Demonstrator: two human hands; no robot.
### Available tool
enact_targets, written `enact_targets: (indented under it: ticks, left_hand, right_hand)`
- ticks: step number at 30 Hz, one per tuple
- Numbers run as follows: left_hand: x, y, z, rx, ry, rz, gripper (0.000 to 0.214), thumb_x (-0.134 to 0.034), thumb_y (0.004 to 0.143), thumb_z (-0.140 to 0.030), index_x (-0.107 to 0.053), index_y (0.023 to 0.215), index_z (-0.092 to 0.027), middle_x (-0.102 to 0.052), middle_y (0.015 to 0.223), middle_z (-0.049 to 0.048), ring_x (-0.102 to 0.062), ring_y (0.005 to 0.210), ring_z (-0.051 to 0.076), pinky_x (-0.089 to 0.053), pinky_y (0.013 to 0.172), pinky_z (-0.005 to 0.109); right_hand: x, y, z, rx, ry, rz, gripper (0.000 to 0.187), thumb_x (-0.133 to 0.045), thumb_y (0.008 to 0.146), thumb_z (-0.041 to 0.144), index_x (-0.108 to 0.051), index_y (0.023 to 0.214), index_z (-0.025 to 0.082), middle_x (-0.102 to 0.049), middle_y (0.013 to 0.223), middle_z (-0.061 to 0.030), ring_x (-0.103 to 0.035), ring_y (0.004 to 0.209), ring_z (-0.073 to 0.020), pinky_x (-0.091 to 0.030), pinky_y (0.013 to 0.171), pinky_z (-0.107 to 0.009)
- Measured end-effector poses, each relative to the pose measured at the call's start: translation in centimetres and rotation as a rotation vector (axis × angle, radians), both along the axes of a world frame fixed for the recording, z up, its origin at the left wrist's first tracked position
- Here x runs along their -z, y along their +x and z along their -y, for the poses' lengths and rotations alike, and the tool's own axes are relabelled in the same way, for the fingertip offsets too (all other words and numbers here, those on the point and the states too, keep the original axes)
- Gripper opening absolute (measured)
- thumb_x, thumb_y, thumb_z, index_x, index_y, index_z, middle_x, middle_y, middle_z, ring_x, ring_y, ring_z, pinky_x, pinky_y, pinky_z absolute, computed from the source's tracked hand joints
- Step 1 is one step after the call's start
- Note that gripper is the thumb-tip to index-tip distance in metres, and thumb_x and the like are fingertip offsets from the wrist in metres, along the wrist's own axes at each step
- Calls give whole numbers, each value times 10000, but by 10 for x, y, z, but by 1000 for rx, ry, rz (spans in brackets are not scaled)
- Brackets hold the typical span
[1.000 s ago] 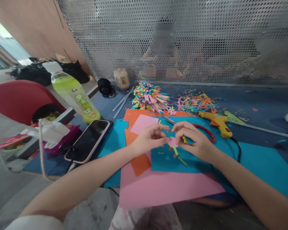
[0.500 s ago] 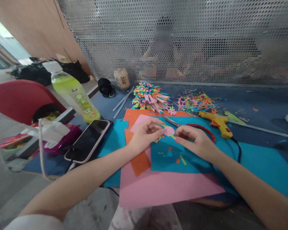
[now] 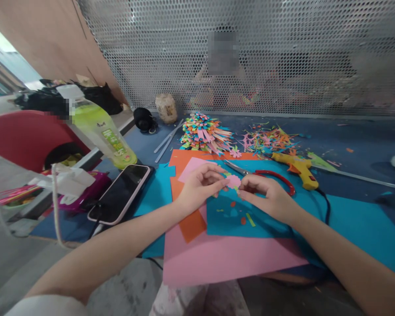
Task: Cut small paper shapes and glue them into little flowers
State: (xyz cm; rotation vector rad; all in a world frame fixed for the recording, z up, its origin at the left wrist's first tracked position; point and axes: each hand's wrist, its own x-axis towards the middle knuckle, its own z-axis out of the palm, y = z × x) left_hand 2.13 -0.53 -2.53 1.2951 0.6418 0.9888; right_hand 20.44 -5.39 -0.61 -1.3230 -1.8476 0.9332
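Between my hands is a small pink paper flower (image 3: 233,181) with bits of yellow-green paper at its edges. My left hand (image 3: 208,182) pinches its left side between thumb and fingers. My right hand (image 3: 265,193) is closed at the flower's right edge, thumb and forefinger together on it. Both hands are just above a blue paper sheet (image 3: 227,224), on which orange and green scraps lie. Right behind the fingers are scissors (image 3: 273,174) with red handles, blades pointing left. A finished-looking pink paper flower (image 3: 235,152) lies farther back.
A yellow glue gun (image 3: 298,169) with a black cord lies at the right. Behind stand a heap of colourful paper fringe (image 3: 204,134) and a pile of scraps (image 3: 270,140). To the left are a phone (image 3: 121,193) and a drink bottle (image 3: 102,131). Pink paper (image 3: 230,259) overhangs the front edge.
My fingers have shifted slightly on the pink flower, and more of its face shows now. Otherwise the hands and the table look the same.
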Motion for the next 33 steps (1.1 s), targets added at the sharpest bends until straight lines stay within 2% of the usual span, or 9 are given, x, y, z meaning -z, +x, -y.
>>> enact_targets:
  ticks: [8, 14, 24, 33]
  left_hand:
    - [-1, 0, 5, 25, 55, -41, 286, -726, 666, -255, -572, 883, -150, -636, 664, 1, -603, 576, 106, -439, 450, 178]
    - [-2, -1, 6, 30, 70, -35, 283, -719, 672, -239, -568, 896, -153, -632, 663, -5, -606, 578, 102, -445, 447, 170]
    - [-1, -1, 7, 0, 113, -29, 254, -701, 694, -231, -565, 893, -150, -629, 678, 5, -606, 582, 93, -455, 476, 166]
    - [-1, -3, 9, 1, 166, -78, 262, -696, 701, -266, -567, 900, -156, -631, 704, 18, -618, 608, 109, -467, 500, 187]
  right_hand:
    - [-1, -1, 0, -5, 52, 19, 161, -539, 804, 300, -522, 685, 192, -490, 601, 23, -459, 557, -109, -377, 509, -238]
    - [-3, -1, 2, -15, 50, 8, 110, -542, 803, 300, -561, 790, 192, -534, 666, 12, -505, 592, -120, -409, 541, -247]
    - [-4, -1, 2, -35, 131, 47, 137, -532, 813, 271, -536, 713, 177, -501, 614, 24, -466, 564, -104, -391, 522, -233]
    - [-2, -2, 3, -26, 154, 68, 135, -527, 814, 258, -565, 721, 167, -523, 597, 19, -459, 537, -102, -367, 497, -233]
